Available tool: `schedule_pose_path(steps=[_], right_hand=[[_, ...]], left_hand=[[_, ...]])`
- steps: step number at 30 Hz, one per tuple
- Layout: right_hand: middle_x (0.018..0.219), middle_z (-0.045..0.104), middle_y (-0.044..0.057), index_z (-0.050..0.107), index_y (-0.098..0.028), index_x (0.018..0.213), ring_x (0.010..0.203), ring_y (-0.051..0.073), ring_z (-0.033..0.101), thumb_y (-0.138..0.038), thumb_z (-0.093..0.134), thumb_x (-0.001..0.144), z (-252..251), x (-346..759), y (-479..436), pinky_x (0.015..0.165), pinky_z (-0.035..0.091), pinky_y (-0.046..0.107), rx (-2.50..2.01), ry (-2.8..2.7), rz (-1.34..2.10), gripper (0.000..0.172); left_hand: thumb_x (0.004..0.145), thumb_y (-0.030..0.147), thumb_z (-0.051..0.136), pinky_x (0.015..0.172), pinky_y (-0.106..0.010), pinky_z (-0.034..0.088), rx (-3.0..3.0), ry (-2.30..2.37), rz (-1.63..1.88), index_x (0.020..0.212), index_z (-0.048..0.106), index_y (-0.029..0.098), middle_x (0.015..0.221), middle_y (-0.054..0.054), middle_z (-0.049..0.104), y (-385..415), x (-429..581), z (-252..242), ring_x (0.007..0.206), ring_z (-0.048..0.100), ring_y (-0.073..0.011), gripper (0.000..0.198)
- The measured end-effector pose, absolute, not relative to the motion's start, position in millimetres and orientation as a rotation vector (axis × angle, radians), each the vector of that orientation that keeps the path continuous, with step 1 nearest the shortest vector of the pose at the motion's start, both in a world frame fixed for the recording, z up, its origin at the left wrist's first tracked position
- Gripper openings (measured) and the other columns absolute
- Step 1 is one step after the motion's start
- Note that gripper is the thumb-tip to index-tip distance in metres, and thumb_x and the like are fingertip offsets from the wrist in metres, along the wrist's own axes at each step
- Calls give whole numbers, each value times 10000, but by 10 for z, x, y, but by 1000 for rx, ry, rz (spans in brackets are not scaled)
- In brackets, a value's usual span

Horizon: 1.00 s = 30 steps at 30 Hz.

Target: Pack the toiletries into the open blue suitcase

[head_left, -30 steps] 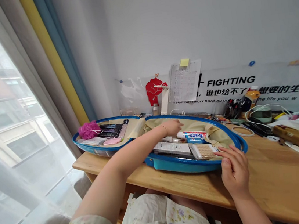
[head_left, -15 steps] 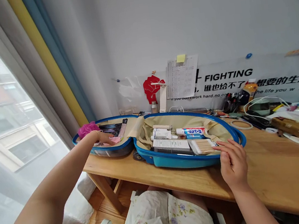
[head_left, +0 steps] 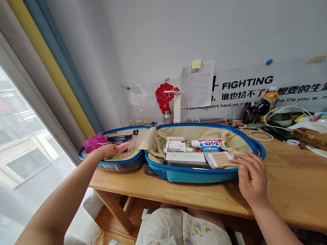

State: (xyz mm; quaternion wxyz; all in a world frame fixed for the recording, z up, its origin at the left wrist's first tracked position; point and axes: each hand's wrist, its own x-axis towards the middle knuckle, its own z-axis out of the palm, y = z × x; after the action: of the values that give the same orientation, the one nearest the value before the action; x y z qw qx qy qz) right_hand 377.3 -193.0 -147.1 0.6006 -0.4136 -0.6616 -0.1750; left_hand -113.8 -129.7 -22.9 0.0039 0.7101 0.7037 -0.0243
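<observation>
A small blue suitcase lies open on the wooden desk, its left half (head_left: 120,163) and right half (head_left: 189,174) side by side. My left hand (head_left: 109,150) reaches into the left half and grips a flat pink item (head_left: 123,147), lifted just above the contents. Beside it lie a pink bath puff (head_left: 95,141) and dark packets. My right hand (head_left: 251,175) rests with spread fingers on the near right rim of the right half, touching a pack of cotton swabs (head_left: 220,160). White tubes and boxes (head_left: 185,158) and a toothpaste tube (head_left: 206,143) fill that half.
The desk (head_left: 298,193) carries clutter at the right: cables, a tape ring (head_left: 262,136), a bottle (head_left: 270,99), bags and papers. A wall with a poster and a pinned sheet stands behind. Curtains and a window are at the left. A chair edge shows below.
My left hand moved from the right half across to the left half, then closed on the pink item and raised it slightly. The right hand stayed on the rim.
</observation>
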Motion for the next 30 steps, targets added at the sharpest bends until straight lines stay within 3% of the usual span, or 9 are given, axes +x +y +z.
schedule_pose_path(steps=[6, 8, 10, 12, 15, 18, 20, 23, 30], right_hand=[[992, 676, 86, 668, -203, 909, 1158, 271, 541, -233, 407, 931, -1475, 3777, -1924, 993, 407, 518, -947, -1539, -416, 264], [985, 676, 87, 667, -201, 910, 1154, 272, 543, -235, 405, 933, -1476, 3775, -1923, 992, 407, 522, -942, -1536, -418, 265], [988, 677, 89, 666, -200, 906, 1152, 272, 544, -243, 399, 937, -1476, 3773, -1926, 992, 406, 524, -948, -1534, -416, 272], [990, 680, 89, 667, -201, 901, 1151, 272, 545, -258, 392, 941, -1476, 3772, -1931, 992, 402, 524, -961, -1533, -413, 284], [979, 678, 86, 673, -205, 889, 1148, 270, 544, -289, 383, 945, -1478, 3773, -1937, 990, 400, 514, -981, -1525, -401, 307], [983, 671, 83, 675, -210, 884, 1156, 264, 535, -299, 385, 943, -1480, 3776, -1940, 997, 397, 505, -985, -1529, -383, 309], [991, 669, 79, 672, -211, 893, 1161, 259, 532, -285, 394, 941, -1478, 3778, -1941, 1000, 398, 498, -970, -1536, -379, 292], [985, 671, 79, 671, -213, 891, 1154, 263, 537, -284, 397, 941, -1473, 3780, -1942, 997, 398, 504, -968, -1535, -382, 287], [958, 670, 86, 667, -212, 862, 1134, 276, 548, -335, 383, 944, -1471, 3770, -1938, 992, 392, 526, -990, -1515, -363, 320]], left_hand=[[942, 303, 205, 977, -286, 431, 2401, 2239, 371, 1431, 438, 180, 1379, -65, 568, -1512, -574, 107, 1211, 558, -227, 555], [931, 278, 262, 943, -296, 459, 2557, 2079, 459, 1476, 368, 185, 1345, -72, 595, -1646, -176, 162, 1153, 601, -233, 563], [914, 241, 324, 824, -322, 511, 2639, 1979, 303, 1538, 199, 184, 1155, -87, 700, -1771, 245, 163, 954, 686, -241, 639], [878, 177, 391, 788, -306, 518, 2731, 1807, 79, 1550, 123, 219, 1171, -86, 695, -1836, 604, 112, 912, 700, -227, 725], [835, 128, 464, 866, -310, 506, 2766, 1630, -202, 1540, 183, 261, 1421, -121, 521, -1776, 914, -40, 1075, 657, -242, 770], [865, 197, 480, 996, -374, 446, 2673, 1484, -333, 1521, 253, 268, 1511, -122, 397, -1586, 966, -215, 1249, 548, -273, 698], [921, 323, 433, 1056, -388, 392, 2626, 1317, -324, 1492, 331, 252, 1499, -104, 420, -1452, 921, -306, 1306, 491, -268, 584], [951, 467, 358, 1046, -342, 400, 2585, 1140, -327, 1396, 493, 234, 1394, -76, 555, -1305, 825, -383, 1253, 540, -242, 520], [954, 459, 364, 1051, -260, 385, 2534, 988, -263, 1357, 546, 246, 1369, -22, 582, -1210, 717, -474, 1251, 535, -190, 491]])
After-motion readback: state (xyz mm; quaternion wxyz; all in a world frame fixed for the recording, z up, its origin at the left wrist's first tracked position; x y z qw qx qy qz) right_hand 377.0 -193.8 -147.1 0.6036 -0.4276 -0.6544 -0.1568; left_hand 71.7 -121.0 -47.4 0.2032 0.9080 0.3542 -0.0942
